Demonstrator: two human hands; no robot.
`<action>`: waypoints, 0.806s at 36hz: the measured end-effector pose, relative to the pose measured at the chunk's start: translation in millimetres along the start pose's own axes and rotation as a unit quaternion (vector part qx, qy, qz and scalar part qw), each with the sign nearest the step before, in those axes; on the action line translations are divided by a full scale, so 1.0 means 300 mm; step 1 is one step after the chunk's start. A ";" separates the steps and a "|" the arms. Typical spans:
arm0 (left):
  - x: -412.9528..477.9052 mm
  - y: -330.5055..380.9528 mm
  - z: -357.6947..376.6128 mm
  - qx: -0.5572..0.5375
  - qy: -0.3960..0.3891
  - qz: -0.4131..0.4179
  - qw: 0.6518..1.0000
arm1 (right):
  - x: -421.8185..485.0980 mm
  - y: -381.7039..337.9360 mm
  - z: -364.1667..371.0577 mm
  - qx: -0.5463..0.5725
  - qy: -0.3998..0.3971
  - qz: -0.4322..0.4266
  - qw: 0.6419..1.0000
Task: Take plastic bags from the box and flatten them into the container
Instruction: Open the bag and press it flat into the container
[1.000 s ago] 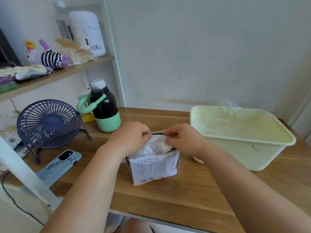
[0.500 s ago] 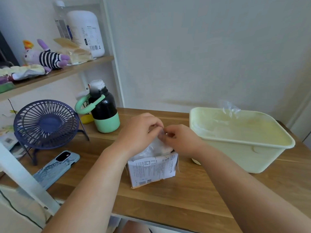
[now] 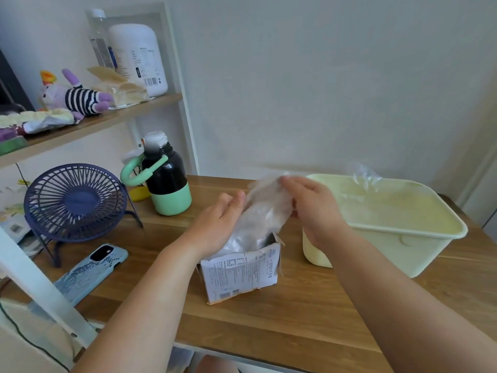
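Observation:
A small white cardboard box (image 3: 240, 275) with printed text stands open on the wooden table. A clear plastic bag (image 3: 265, 211) stretches up out of it. My right hand (image 3: 312, 211) pinches the bag's top end above the box. My left hand (image 3: 217, 224) is beside the bag on its left, fingers fairly straight and touching the plastic. The pale yellow container (image 3: 403, 238) sits to the right of the box, with clear bags lying inside and one crumpled piece (image 3: 363, 172) sticking up at its back edge.
A black and mint bottle (image 3: 166, 184) stands behind the box on the left. A dark blue desk fan (image 3: 74, 204) and a phone (image 3: 91, 270) in a light blue case lie at the left. A shelf (image 3: 88, 125) with a plush toy and jars hangs above.
Both hands were pinching together at the box's opening. Now my right hand has lifted up and to the right, drawing a bag out, and my left hand has opened beside it.

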State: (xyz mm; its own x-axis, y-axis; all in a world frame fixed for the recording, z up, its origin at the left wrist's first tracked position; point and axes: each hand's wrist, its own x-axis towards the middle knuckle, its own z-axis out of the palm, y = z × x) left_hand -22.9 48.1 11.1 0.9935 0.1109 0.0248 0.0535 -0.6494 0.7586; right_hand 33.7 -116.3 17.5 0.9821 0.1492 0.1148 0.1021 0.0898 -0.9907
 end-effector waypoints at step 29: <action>0.054 0.252 0.095 -0.424 0.003 0.087 0.901 | -0.058 -0.135 -0.242 0.170 -0.227 0.188 0.940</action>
State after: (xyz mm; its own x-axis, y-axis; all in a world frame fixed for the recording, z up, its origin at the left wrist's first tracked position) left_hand 0.0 -20.6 50.3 0.9788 0.0690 0.1929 -0.2014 0.1516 0.9677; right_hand 24.1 -194.0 50.3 0.7619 0.6316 -0.1433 -0.3712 0.2447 -0.8957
